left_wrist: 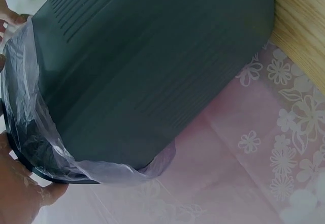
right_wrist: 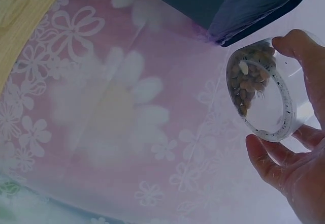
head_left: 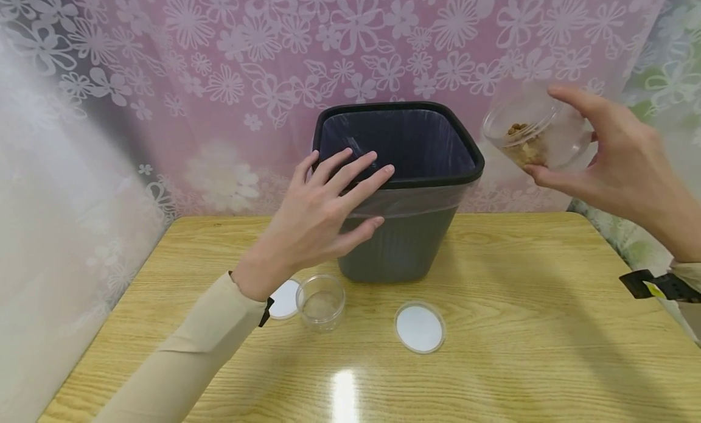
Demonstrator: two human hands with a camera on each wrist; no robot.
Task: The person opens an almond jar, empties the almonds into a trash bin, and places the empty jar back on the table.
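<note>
My left hand [head_left: 323,207] rests across the near left rim of a dark grey trash bin [head_left: 397,243], its fingers spread and fairly straight, the thumb lower on the outer side. A clear plastic liner [left_wrist: 43,132] folds over the bin's rim. My right hand [head_left: 630,152] grips a clear plastic jar [head_left: 564,134] between thumb and fingers, up in the air beside the bin's right rim. The jar is tilted, its mouth toward the bin. Small brown bean-like pieces [right_wrist: 249,84] lie gathered along its lower side in the head view.
On the wooden table [head_left: 520,332] before the bin stands another clear jar [head_left: 321,304]. A round white lid [head_left: 420,328] lies to its right; a second white lid [head_left: 285,299] is partly hidden by my left wrist. A pink floral curtain [head_left: 263,64] hangs behind.
</note>
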